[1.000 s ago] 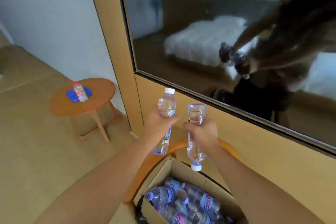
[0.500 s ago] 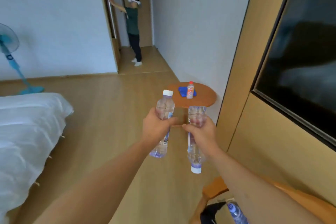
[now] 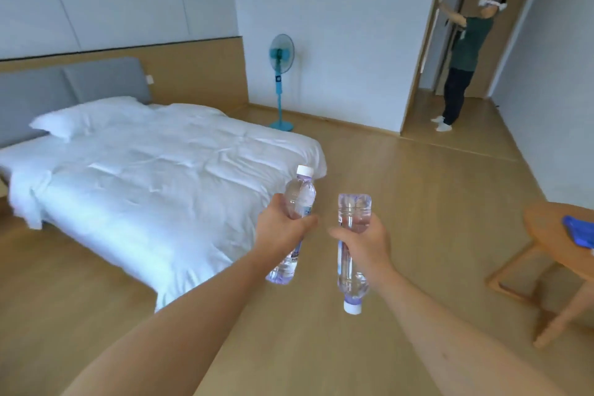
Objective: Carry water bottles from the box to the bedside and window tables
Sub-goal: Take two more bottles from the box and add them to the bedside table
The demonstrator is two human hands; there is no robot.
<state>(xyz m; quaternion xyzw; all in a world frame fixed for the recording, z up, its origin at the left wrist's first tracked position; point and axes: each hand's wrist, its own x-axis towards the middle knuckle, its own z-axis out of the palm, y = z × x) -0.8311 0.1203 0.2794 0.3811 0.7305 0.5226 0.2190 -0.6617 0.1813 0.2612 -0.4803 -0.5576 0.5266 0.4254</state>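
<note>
In the head view, two clear plastic water bottles are held out in front of the body, above the wooden floor (image 3: 401,235). The left hand (image 3: 283,231) is wrapped around the middle of the left bottle (image 3: 294,225), which stands cap-up and leans a little to the right; its white cap is at the top and a pale label shows beside the fingers. The right hand (image 3: 366,243) is wrapped around the right bottle (image 3: 352,247), which is turned upside down, white cap pointing at the floor and its ribbed base uppermost. The two bottles are near each other but apart, and both look full of water.

Left of the hands lies a bed (image 3: 144,177) with a white duvet and one pillow, its near corner just behind the left bottle. A blue standing fan (image 3: 281,80) stands by the far wall beyond the bed. At the right edge is a round wooden counter (image 3: 546,228) with a blue object (image 3: 578,231) lying on it, cut off by the frame. In the far doorway another person (image 3: 459,64) stands with arms raised towards the door frame.

Counted: two bottles, two hands, one bed, one fan, one counter, one other person.
</note>
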